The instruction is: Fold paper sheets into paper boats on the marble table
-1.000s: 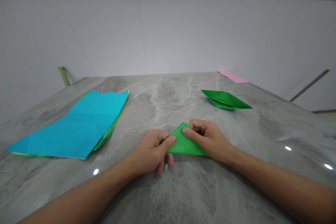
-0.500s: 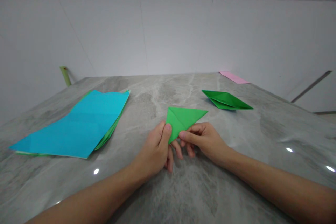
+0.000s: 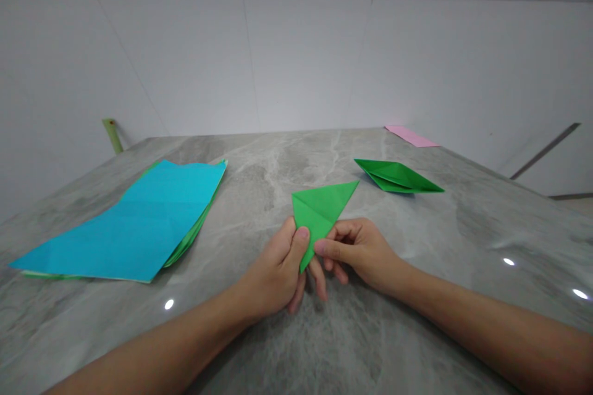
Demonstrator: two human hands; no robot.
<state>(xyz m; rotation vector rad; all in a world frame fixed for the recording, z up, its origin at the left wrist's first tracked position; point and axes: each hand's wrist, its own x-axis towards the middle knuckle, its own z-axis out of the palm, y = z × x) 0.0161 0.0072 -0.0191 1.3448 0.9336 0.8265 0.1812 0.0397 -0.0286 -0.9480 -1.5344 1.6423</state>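
Observation:
A light green folded paper triangle (image 3: 322, 207) is held up between both hands at the middle of the view, with crease lines across its face. My left hand (image 3: 280, 265) pinches its lower left edge, thumb in front and fingers behind. On the lower right edge, the thumb and index finger of my right hand (image 3: 354, 247) are closed on the paper. The right hand's other fingers curl underneath. A darker green folded paper boat (image 3: 398, 177) lies on the table beyond my right hand, touched by neither hand.
On the left of the grey marbled table (image 3: 264, 166) lies a stack of paper, a creased blue sheet (image 3: 134, 222) on top and green sheets (image 3: 188, 244) beneath. A pink sheet (image 3: 411, 136) sits at the far right edge, by the white wall (image 3: 296, 62).
The green triangle has turned a little anticlockwise, its right tip rising and its bottom point dropping lower. Both hands still grip it; the boat and paper stack stay put.

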